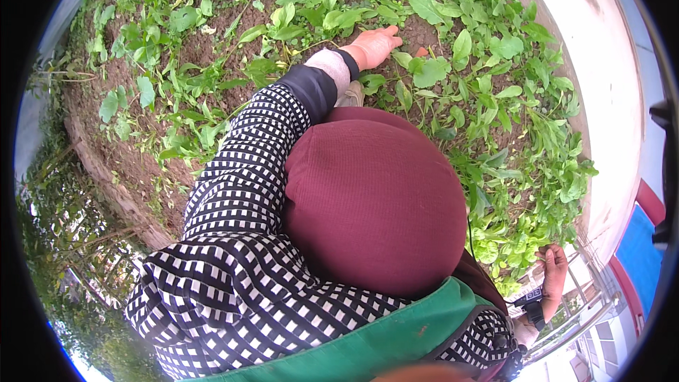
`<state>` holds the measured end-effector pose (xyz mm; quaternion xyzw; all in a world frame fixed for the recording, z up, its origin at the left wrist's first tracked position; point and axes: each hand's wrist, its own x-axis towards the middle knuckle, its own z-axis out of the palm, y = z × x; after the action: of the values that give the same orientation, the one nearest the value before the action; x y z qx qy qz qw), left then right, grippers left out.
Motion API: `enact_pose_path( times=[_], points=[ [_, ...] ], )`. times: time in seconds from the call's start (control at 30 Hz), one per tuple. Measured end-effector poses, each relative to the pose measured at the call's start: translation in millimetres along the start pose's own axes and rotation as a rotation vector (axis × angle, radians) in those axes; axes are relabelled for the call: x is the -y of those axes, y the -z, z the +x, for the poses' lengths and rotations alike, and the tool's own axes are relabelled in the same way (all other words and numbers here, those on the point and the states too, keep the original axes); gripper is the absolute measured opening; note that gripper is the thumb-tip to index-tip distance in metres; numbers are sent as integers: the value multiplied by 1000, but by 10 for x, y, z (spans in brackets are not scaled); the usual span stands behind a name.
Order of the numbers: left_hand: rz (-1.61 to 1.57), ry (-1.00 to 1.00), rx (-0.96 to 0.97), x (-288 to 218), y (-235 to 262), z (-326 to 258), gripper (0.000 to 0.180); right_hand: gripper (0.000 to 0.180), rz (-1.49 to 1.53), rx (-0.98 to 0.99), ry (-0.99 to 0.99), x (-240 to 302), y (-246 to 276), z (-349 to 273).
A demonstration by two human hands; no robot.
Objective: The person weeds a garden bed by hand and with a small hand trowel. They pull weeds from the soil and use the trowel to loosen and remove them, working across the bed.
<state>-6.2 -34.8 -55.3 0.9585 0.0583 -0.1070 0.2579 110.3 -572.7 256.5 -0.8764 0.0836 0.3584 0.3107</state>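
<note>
Left hand [373, 46], fingers spread and clasping nothing, lies flat on bare soil [212, 46] among low green plants [431, 71] at the top of the bed. Right hand [554, 269], grip unclear, hangs near the plants by the pale wall [601, 64]. A maroon-clad knee [375, 205] and checked sleeve [247, 170] hide the near bed.
</note>
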Motion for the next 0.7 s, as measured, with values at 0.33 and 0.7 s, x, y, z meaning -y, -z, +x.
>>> enact_pose_path(
  times=[0.33,0.7],
  points=[
    [171,-90,-37,7,-264,60,15,16,3,40,15,68,-37,69],
    [-102,217,-107,159,181,-51,27,18,-35,38,27,65,-2,128]
  ],
)
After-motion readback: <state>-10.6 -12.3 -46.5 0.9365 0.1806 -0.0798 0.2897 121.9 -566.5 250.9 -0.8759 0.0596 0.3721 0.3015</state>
